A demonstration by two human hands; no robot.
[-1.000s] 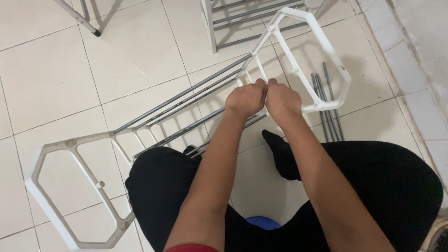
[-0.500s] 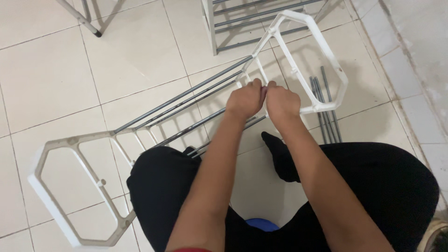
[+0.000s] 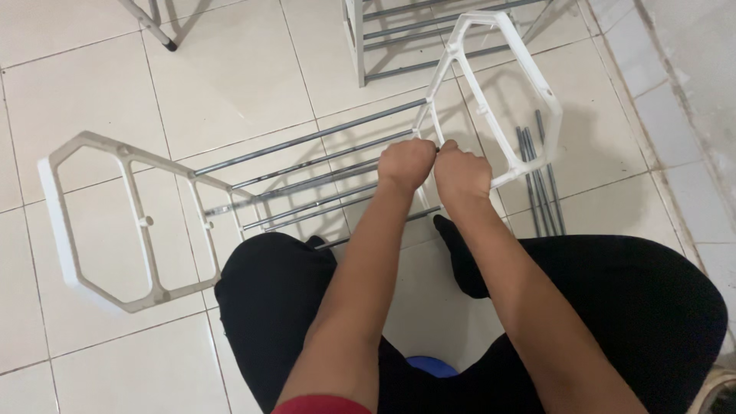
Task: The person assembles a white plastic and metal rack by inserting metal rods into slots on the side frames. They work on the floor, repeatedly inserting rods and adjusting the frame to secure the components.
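Rods (image 3: 307, 172) of grey metal run across the tiled floor (image 3: 230, 84) between two white hexagonal end frames, the far frame (image 3: 529, 84) raised ahead of you and the near frame (image 3: 92, 222) lying at your left. Your left hand (image 3: 406, 163) and right hand (image 3: 462, 175) are both closed in fists, side by side, gripping the inner edge of the far frame where the rod ends meet it. In my judgement, uneven pressure there could pop a rod out of its socket or twist the plastic. Your black-clad knees (image 3: 268, 291) crowd the rack's near side, spare rods (image 3: 537, 176) lie loose just right of the far frame, and another shelf unit (image 3: 406, 38) stands close beyond it. Open floor lies mainly to the upper left.
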